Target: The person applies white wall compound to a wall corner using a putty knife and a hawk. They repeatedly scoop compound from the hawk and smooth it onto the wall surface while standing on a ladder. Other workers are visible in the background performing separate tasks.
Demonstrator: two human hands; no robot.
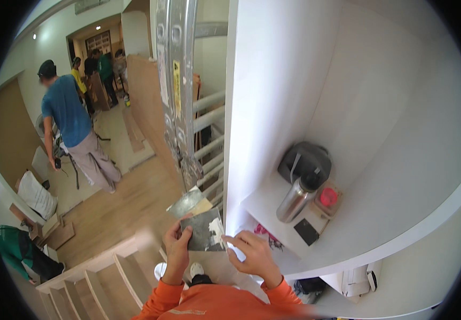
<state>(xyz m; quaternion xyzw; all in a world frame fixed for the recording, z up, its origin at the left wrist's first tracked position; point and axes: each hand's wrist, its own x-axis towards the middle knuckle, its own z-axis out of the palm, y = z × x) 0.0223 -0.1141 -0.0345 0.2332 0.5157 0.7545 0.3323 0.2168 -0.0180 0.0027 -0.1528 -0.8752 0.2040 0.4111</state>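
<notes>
Left hand [177,246]: fingers and thumb grasping a grey rectangular metal plate [198,233], held above the floor, just left of the cabinet. White paste [216,228] on plate's right side. Right hand [253,256]: index finger extended at the paste's edge; whether the others hold anything, cannot tell. Right: white shelf [265,196] bearing a silver metal bottle [293,204], dark grey rounded bag [316,159] and flat black rectangular object [306,232]. Far: grey metal ladder [175,106]. Far left: brown wood-plank floor [134,198], person in blue shirt [71,112].
</notes>
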